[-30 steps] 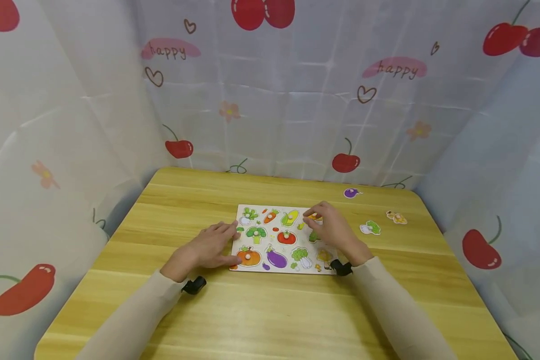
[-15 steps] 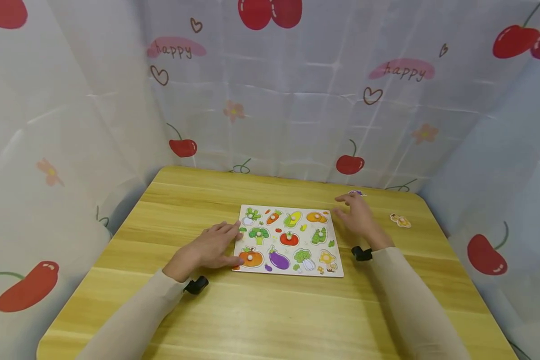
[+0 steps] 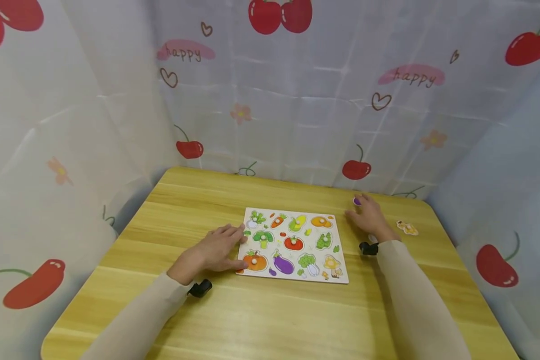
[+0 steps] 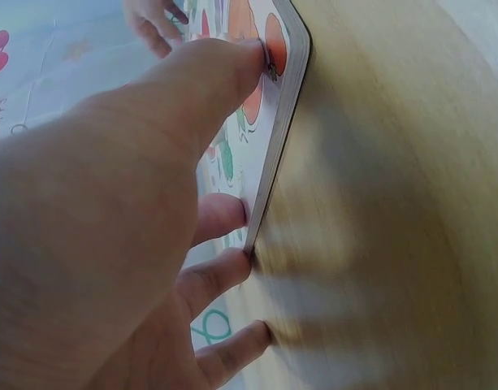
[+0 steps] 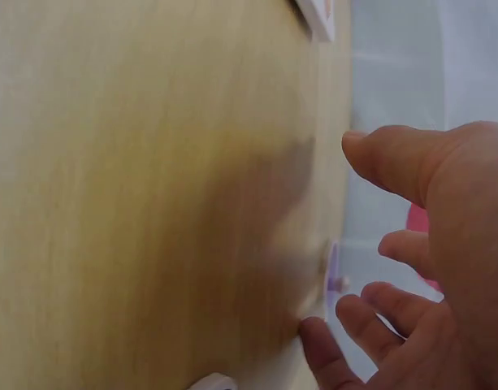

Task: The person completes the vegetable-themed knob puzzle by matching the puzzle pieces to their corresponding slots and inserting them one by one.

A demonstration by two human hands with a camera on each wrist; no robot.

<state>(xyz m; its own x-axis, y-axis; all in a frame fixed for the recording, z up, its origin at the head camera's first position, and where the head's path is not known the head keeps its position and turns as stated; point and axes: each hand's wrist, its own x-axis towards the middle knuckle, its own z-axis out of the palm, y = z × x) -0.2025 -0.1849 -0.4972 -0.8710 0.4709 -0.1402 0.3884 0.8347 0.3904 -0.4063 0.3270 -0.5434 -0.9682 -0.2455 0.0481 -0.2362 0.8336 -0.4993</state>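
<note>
A white wooden vegetable puzzle board (image 3: 313, 241) lies on the table, with knobbed pieces in several of its slots. My left hand (image 3: 211, 250) rests at its left side; in the left wrist view the thumb (image 4: 232, 61) lies on the board's corner by the pumpkin, and fingertips touch the edge. To the right, my right hand (image 3: 369, 217) reaches over a purple eggplant piece (image 3: 357, 201), partly covering it. The right wrist view has this eggplant piece (image 5: 333, 280) with its knob up, close to spread fingers that do not grip it.
A mushroom piece (image 3: 407, 228) lies right of my right hand. Beneath the right wrist a pale piece (image 3: 372, 238) shows, mostly hidden. A printed curtain (image 3: 297, 110) stands behind the wooden table (image 3: 270, 315) and on both sides.
My right hand has left the board's upper right part and moved right and back to the eggplant piece. The left hand has stayed on the board's left side. The head view has shifted slightly.
</note>
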